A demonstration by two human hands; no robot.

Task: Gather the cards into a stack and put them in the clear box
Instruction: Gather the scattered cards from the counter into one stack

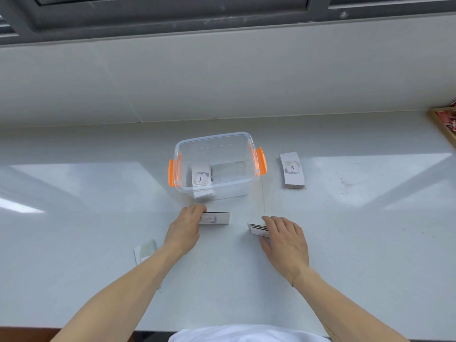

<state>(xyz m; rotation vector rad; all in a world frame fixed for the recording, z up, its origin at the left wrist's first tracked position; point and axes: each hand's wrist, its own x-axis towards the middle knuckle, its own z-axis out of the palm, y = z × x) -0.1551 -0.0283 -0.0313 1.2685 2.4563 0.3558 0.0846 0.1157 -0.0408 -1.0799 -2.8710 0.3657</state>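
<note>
A clear box with orange side latches stands open at the counter's middle; a stack of white "love" cards lies inside at its left. In front of the box, my left hand grips the left end of a small card pile lying on the counter. My right hand rests on another fanned pile of cards, fingers curled over its right part. A further stack of cards lies right of the box. A single pale card lies by my left forearm.
The white counter runs to a tiled wall behind the box. A wooden tray with reddish items sits at the far right edge. The counter's front edge is near my body.
</note>
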